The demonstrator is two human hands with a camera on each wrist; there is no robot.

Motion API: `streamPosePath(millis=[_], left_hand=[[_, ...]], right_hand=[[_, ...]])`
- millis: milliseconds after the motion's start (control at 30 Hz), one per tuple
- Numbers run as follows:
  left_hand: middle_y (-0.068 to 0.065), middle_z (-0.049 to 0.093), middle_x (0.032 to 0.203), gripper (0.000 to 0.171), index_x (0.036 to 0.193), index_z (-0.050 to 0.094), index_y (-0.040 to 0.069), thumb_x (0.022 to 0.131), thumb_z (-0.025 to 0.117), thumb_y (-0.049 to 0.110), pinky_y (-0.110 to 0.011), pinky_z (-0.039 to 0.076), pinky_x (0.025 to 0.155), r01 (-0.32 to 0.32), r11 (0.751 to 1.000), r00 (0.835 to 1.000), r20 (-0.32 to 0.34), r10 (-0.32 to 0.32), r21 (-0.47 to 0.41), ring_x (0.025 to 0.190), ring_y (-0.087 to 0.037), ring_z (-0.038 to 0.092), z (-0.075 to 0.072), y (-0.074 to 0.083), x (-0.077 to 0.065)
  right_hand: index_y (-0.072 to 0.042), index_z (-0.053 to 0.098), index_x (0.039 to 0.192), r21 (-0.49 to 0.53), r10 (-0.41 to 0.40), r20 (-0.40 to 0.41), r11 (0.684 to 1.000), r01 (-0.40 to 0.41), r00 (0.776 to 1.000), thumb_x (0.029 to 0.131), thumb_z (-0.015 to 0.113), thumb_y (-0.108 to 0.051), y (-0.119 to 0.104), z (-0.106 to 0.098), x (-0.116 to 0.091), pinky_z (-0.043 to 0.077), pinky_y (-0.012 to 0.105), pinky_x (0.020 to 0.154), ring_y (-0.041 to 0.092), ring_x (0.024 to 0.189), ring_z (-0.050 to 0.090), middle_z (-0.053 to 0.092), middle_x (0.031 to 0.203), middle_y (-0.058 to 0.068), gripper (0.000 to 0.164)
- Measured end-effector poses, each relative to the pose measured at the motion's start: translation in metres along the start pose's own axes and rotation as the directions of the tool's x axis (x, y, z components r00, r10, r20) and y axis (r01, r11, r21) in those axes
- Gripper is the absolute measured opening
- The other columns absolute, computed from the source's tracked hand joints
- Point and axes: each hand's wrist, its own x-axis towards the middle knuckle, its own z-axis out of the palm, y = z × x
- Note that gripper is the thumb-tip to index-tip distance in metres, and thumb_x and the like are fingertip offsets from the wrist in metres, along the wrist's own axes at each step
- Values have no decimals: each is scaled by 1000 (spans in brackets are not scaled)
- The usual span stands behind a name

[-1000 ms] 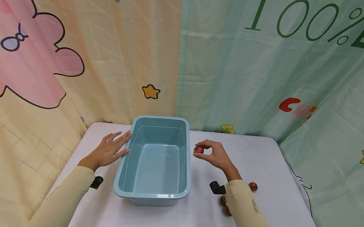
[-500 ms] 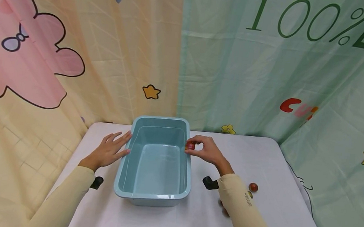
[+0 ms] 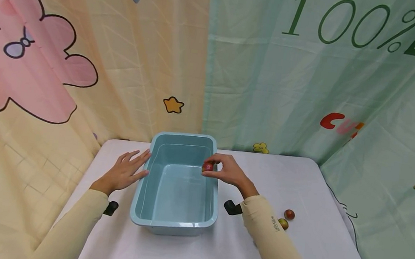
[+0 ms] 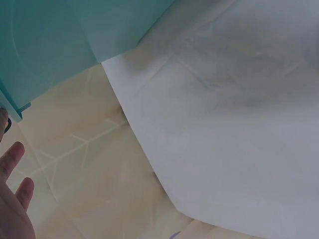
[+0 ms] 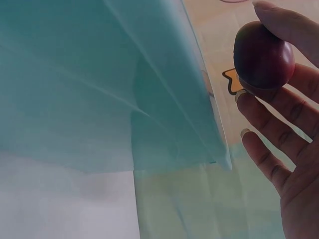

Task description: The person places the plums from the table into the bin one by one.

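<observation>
My right hand (image 3: pixel 227 171) pinches a dark red plum (image 3: pixel 208 167) between thumb and fingers, over the right rim of a light blue plastic tub (image 3: pixel 171 223). In the right wrist view the plum (image 5: pixel 264 56) is smooth and round, with the other fingers spread below it. My left hand (image 3: pixel 122 175) lies with straight, spread fingers against the tub's left rim. Two more plums rest on the table right of my right forearm, one a red plum (image 3: pixel 289 214), the other a greenish-red plum (image 3: pixel 283 223).
The tub stands on a table with a white cloth (image 3: pixel 264 170). Printed curtains (image 3: pixel 154 55) hang behind and beside the table. A small dark bit of something shows at the lower edge of my right sleeve (image 3: pixel 272 235).
My right hand has carried the plum left, from beside the tub to over its right rim. The greenish-red plum has come into view from behind the forearm. My left hand stays put.
</observation>
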Motion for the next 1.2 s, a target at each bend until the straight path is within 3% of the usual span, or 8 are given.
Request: streamPosePath(millis=[633,967,1200], left_hand=[[-8,14,161,72,155,17,14,97,41,50,-58,-3,114,1,1000,1000,7,-1,-3,146,-39,7,-1,2,1],[-10,16,160,72,155,18,13,98,40,50,-58,-3,114,-5,1000,1000,1,5,0,146,-39,8,0,1,0],[-12,20,159,71,154,21,10,98,42,48,-60,1,113,-31,1000,999,-19,31,0,144,-41,12,-1,0,0]], right_hand=[[-3,70,110,-5,10,32,1000,-10,999,80,79,-26,-7,5,7,51,27,74,16,88,57,70,100,3,39],[-4,71,108,29,18,33,999,-19,999,79,80,-26,-4,5,6,52,39,81,31,92,63,70,100,8,37],[-5,71,108,10,24,31,1000,-24,999,80,79,-28,-1,4,4,51,39,82,28,91,63,70,100,3,36]])
